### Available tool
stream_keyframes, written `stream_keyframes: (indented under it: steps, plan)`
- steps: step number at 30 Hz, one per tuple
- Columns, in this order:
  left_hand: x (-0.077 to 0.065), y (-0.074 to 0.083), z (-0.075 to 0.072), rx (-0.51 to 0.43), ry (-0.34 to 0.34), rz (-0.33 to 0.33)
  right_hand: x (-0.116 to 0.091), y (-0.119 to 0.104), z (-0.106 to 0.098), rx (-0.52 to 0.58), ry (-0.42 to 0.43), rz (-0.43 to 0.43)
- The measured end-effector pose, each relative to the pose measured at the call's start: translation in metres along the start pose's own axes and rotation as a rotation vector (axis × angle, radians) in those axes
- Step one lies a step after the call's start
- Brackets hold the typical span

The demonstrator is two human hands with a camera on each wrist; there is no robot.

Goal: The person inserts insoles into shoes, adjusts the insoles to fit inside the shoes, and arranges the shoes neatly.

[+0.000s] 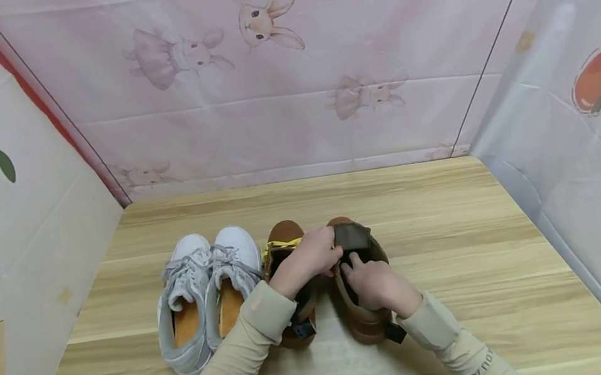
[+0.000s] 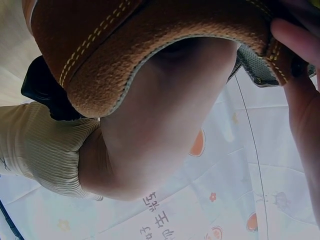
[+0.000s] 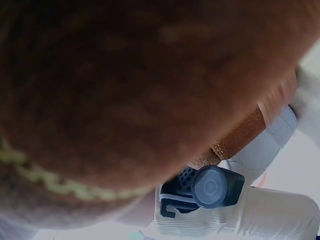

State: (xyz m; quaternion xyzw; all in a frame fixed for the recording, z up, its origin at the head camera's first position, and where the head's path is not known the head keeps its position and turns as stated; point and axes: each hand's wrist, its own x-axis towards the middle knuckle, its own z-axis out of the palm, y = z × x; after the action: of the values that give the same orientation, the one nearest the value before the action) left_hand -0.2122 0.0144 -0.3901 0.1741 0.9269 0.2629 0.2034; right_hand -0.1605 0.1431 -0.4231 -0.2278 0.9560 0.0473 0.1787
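A brown suede shoe [image 1: 365, 324] with yellow stitching stands on the wooden table, its dark olive tongue [image 1: 352, 237] raised. My left hand [image 1: 316, 252] pinches the shoe's eyelet edge; in the left wrist view its thumb [image 2: 295, 40] lies on the stitched leather. Inside the shoe opening is my right hand [image 1: 374, 280], with a straight finger pointing toward the tongue; its other fingers are partly hidden. Left of it stands the matching brown shoe [image 1: 286, 230] with yellow laces, partly covered by my left forearm. Blurred brown leather [image 3: 150, 90] fills most of the right wrist view.
A pair of white sneakers, one left [image 1: 183, 358] and one right [image 1: 236, 240], with grey laces and orange insoles, stands beside the brown pair. Printed curtains [image 1: 282, 133] border the table [image 1: 453, 218] at the back and both sides.
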Motion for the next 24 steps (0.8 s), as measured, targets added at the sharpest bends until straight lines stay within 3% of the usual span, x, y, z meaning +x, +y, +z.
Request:
stream_keyframes:
  steps: [10, 14, 16, 19, 22, 24]
  plan:
    - [0.0, 0.001, -0.002, -0.03, -0.009, -0.004, -0.003, 0.001, -0.001, 0.056, 0.0, 0.009]
    - [0.0, 0.001, 0.0, -0.028, 0.0, -0.002, -0.01, 0.007, -0.005, 0.2, 0.053, -0.023]
    - [-0.001, 0.001, 0.002, -0.027, 0.003, -0.008, -0.015, 0.013, -0.008, 0.312, 0.123, -0.052]
    - [-0.001, 0.0, 0.004, -0.046, 0.011, -0.011, -0.023, 0.023, -0.013, 0.465, 0.295, -0.071]
    - [-0.002, -0.001, 0.004, -0.067, 0.028, 0.004, -0.027, 0.033, -0.016, 0.562, 0.542, -0.025]
    - [-0.003, -0.001, 0.004, -0.077, 0.033, 0.028, -0.027, 0.039, -0.014, 0.549, 0.688, 0.046]
